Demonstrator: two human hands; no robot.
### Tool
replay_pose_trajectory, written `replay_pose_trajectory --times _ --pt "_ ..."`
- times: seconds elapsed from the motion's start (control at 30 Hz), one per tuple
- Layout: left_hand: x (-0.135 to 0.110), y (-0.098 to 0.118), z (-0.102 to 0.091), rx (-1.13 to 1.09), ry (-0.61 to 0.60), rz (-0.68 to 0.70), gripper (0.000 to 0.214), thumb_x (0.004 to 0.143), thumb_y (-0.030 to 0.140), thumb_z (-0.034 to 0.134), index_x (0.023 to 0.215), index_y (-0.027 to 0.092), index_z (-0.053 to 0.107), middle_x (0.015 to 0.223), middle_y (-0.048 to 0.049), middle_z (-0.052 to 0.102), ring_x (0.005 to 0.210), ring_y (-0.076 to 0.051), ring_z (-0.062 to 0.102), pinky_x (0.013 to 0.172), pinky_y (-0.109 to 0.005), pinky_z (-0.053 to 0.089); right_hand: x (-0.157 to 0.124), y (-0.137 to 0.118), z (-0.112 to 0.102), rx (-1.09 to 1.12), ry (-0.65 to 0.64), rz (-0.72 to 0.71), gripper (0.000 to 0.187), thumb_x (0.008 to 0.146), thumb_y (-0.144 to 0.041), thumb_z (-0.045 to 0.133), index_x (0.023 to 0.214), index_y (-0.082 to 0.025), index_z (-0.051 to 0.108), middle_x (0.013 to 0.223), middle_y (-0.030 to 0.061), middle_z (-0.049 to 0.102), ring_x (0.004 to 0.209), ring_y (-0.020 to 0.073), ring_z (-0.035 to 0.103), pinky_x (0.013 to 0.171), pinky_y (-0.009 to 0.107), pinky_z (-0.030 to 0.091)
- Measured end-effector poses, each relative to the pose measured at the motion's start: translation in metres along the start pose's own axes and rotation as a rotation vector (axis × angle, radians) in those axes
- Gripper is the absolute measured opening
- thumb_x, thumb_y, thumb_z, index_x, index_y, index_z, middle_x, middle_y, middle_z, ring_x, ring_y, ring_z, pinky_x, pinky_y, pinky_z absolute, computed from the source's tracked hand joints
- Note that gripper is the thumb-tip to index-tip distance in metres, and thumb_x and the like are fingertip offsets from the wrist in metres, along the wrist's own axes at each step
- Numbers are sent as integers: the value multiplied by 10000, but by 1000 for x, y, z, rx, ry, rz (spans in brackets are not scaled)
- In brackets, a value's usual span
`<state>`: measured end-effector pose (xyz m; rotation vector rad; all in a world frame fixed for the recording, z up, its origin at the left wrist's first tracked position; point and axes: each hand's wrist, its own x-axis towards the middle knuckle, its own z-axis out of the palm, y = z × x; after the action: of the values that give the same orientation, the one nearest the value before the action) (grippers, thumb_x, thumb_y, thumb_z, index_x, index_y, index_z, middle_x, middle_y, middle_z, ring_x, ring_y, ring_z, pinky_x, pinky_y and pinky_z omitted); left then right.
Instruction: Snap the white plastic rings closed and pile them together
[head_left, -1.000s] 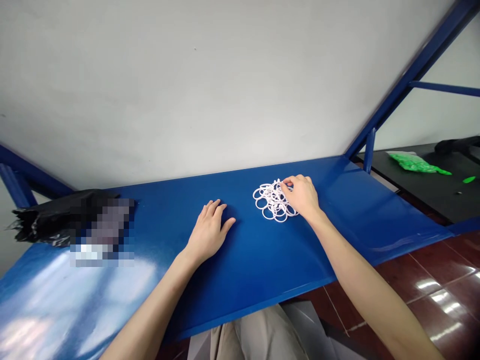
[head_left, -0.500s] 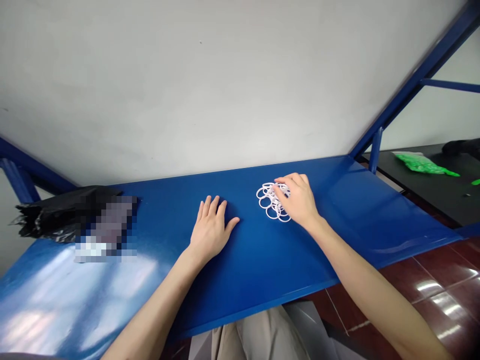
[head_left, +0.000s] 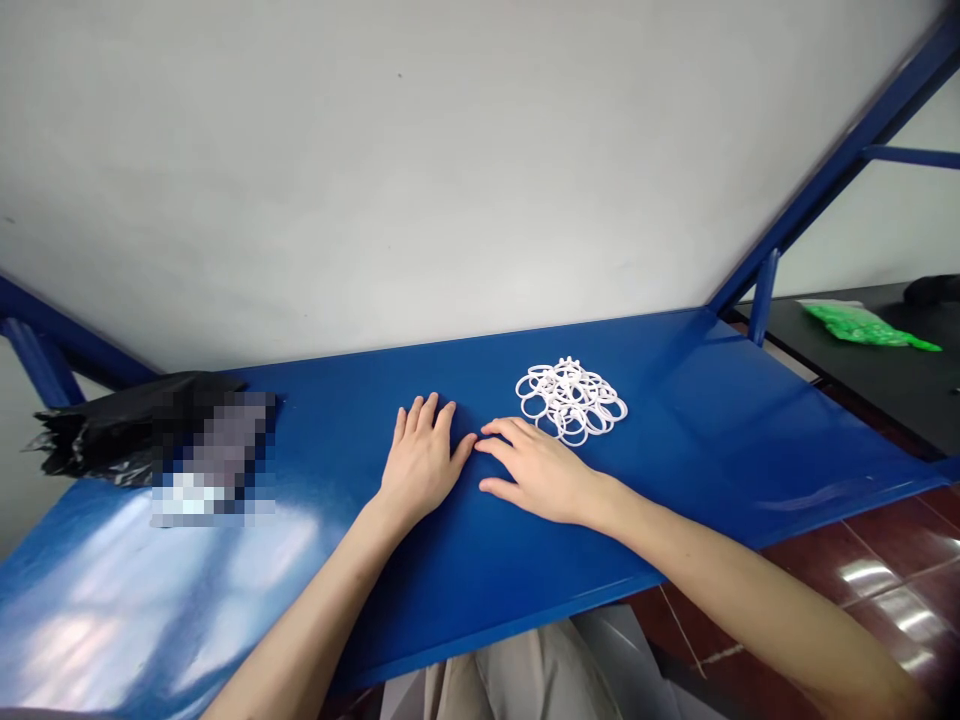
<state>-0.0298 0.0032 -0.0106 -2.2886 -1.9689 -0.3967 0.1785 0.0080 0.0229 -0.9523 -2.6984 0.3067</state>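
Note:
A loose pile of white plastic rings (head_left: pixel 574 395) lies on the blue tabletop (head_left: pixel 465 590), several of them overlapping. My left hand (head_left: pixel 421 455) rests palm down on the table, left of the pile, its fingers stretched out and nothing in view in it. Just in front of the pile and to its left is my right hand (head_left: pixel 529 470), fingers apart and pointing left, with nothing visible between them. Its fingertips come close to my left thumb; whether they touch I cannot tell. The right hand covers a little of the pile's near edge.
At the left lie a black plastic bag (head_left: pixel 97 430) and a dark, pixelated flat item (head_left: pixel 229 440). Blue metal struts (head_left: pixel 817 190) rise at both ends of the table. On a black table at the right sits a bright green bag (head_left: pixel 862 325). A pale wall stands behind.
My right hand has moved off the white rings, left and toward me, and has opened, so more of the pile shows. The left hand has stayed in place.

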Motion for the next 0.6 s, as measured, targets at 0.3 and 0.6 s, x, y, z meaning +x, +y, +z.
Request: replay_pose_trajectory --times 0.3,0.6 --pt "1 1 -3 34 -29 7 575 997 457 486 1437 91 544 1534 -223 489 1462 -410 405 1195 -586 345 -1 -2 -5 12 -49 7 451 990 -398 602 1369 -152 594 1437 173 559 1363 344 512 1089 544 515" --pt "1 1 -5 42 -40 10 567 1002 459 478 1431 96 553 1531 -218 494 1455 -405 417 1191 -582 351 -1 -1 -5 30 -56 15 439 992 -404 597 1372 -186 590 1452 160 549 1370 341 510 1086 549 515"
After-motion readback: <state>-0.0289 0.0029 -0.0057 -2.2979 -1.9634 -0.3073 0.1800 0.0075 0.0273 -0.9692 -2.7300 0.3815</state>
